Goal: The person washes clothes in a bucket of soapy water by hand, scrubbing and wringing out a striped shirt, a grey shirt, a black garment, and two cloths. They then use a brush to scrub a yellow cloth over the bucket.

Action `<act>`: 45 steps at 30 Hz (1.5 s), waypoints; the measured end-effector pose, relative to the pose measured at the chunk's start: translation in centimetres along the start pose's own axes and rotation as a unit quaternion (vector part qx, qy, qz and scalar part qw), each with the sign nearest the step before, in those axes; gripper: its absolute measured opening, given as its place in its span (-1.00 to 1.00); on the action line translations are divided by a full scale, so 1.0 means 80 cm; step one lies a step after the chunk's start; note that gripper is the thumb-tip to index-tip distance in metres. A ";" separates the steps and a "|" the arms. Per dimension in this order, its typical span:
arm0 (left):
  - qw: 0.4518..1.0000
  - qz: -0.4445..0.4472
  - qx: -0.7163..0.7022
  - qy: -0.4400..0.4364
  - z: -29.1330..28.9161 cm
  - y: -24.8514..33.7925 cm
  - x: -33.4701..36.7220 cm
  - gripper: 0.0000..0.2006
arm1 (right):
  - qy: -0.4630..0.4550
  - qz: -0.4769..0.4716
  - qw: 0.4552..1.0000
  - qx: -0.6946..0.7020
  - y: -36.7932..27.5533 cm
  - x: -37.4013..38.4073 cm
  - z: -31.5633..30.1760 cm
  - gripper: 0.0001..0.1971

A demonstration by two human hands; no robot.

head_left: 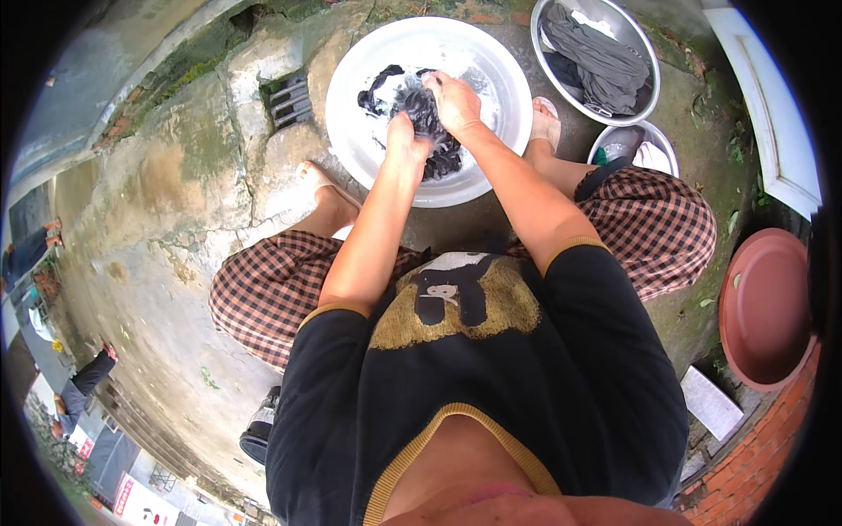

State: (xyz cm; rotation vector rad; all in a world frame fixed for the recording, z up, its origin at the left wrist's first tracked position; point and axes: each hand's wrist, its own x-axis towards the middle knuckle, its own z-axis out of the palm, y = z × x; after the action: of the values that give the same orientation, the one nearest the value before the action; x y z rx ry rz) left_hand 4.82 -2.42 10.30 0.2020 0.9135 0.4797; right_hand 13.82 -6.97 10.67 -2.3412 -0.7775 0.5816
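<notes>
A large white basin (pixel 346 105) sits on the ground between my feet, with suds and some water in it. Inside lies a wet black cloth (pixel 423 107), bunched up and foamy. My left hand (pixel 406 138) is closed on the near left part of the cloth, its fingers partly hidden and a little blurred. My right hand (pixel 453 101) grips the cloth from the right, thumb up and fingers curled. Another dark end of the cloth trails toward the basin's left side.
A metal basin (pixel 651 96) holding dark grey clothes (pixel 596 61) stands at the far right. Nearer is a smaller metal basin (pixel 674 158) with a few items. A reddish-brown tub (pixel 765 307) leans by a brick wall (pixel 754 465). A drain grate (pixel 289 99) lies left of the white basin.
</notes>
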 end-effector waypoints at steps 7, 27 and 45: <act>0.995 0.043 -0.022 -0.091 -0.055 0.022 0.017 -0.61 | 0.136 -0.227 0.951 0.157 -0.044 -0.061 0.011 -0.90; 0.978 -0.055 -0.125 -0.160 -0.074 0.047 0.012 -0.72 | 0.043 -0.372 0.921 0.109 -0.068 -0.093 0.017 -0.91; 0.311 0.305 0.899 -0.034 -0.102 0.023 0.070 -0.36 | -0.114 -0.109 0.947 -0.278 0.088 0.011 0.044 -0.32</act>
State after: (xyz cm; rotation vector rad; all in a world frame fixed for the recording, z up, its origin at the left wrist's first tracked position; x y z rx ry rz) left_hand 0.65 1.61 2.10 2.7610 0.8240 -0.1749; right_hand 15.22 -9.60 3.32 -2.6579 -1.4473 0.5990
